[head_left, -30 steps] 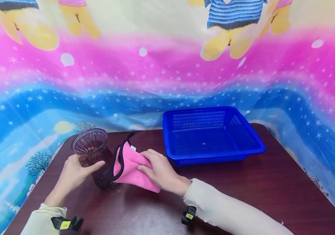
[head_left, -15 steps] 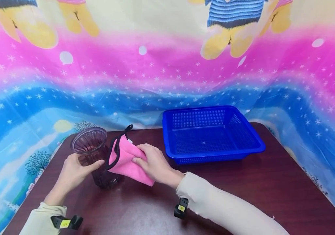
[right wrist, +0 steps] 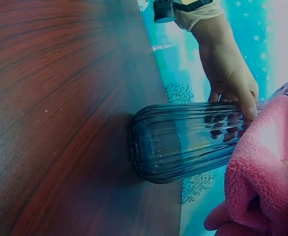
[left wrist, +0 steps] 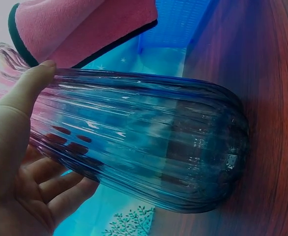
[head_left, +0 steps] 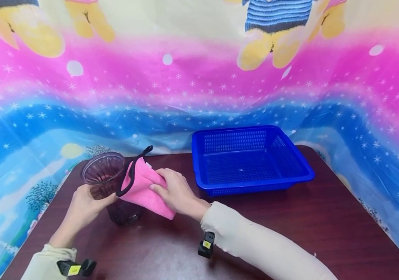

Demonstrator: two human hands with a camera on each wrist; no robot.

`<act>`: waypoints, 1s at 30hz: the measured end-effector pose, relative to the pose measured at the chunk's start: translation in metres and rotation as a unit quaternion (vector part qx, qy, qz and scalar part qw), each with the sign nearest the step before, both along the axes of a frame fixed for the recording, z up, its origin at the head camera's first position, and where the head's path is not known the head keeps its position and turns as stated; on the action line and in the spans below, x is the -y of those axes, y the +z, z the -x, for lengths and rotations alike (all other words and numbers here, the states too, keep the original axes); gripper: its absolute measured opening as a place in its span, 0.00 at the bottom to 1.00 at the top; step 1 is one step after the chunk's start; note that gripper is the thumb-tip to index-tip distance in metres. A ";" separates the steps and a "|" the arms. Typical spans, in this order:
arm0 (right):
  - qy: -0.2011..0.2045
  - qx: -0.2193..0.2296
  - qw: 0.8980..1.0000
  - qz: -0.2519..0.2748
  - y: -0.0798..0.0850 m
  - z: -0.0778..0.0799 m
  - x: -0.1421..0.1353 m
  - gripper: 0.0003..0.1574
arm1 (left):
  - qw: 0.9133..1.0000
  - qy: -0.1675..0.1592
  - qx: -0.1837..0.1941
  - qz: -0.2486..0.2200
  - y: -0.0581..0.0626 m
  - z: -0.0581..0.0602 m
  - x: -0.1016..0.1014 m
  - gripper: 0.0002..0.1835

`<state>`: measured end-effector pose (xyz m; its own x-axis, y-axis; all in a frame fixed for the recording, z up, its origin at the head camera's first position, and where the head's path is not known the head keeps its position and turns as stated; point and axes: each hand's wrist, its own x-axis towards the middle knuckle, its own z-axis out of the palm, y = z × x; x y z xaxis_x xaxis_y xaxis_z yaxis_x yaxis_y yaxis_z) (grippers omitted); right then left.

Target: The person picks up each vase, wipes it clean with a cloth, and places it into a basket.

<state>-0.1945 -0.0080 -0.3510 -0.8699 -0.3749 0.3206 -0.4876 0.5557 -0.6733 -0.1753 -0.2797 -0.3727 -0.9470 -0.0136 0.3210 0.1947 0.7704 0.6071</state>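
A ribbed, see-through vase with a flared mouth stands at the left of the table, tilted slightly to the left. My left hand grips its neck, thumb across the near side; through the glass in the left wrist view, the fingers show behind the vase. In my right hand is a folded pink cloth with black edging and a small white label. The cloth overlaps the vase's upper right side, just below the rim. Only a bit of the right hand shows past the cloth in the right wrist view.
A blue plastic basket with perforated walls stands at the back right of the dark wood table. Behind the table hangs a colourful printed curtain. Each sleeve carries a black wrist camera.
The right hand has moved the cloth left and slightly up, from beside the vase to over its right side. The left hand keeps its grip on the vase's neck.
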 end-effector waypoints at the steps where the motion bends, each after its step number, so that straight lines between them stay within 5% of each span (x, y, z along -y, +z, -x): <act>1: -0.001 0.000 1.000 -0.002 0.000 0.000 0.001 0.21 | 1.000 0.000 0.000 -0.001 0.000 0.000 0.000 0.26; 30: -0.009 0.004 0.998 -0.065 -0.010 0.008 0.013 0.21 | 1.000 0.010 -0.013 0.013 -0.001 -0.001 0.001 0.24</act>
